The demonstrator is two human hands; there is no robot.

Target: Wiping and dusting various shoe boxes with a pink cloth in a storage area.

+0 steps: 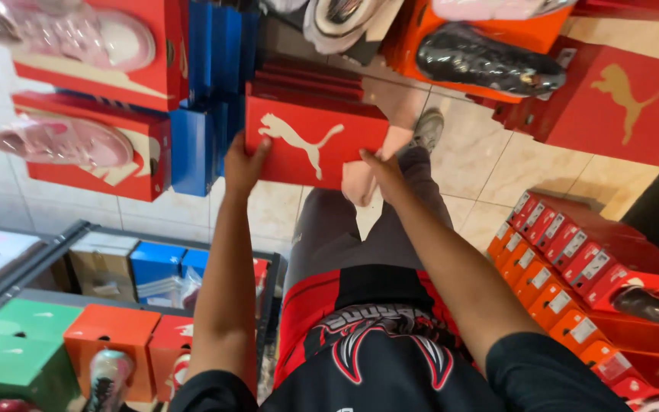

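Hands first: we grip a red shoebox (310, 141) from both ends, our left hand (244, 166) closed on its left edge with the thumb on the lid, our right hand (381, 172) closed on its lower right corner. We hold the box out in front of us at arm's length, above our grey-trousered legs and the pale tiled floor (490, 164), its lid facing us and bearing a cream animal figure. Behind the box we see a stack of more red boxes (306, 80), and just to its left a row of blue boxes (204, 141) standing on edge. Farther left, pink shoes (62, 141) lie on top of red boxes. At upper right a black shoe (490, 61) rests on an orange box (421, 38), beside a large red box (619, 103). At lower right, orange and red boxes (558, 282) stand in a row with white end labels toward us. At lower left, a grey shelf rack (47, 255) holds green, orange and blue boxes.
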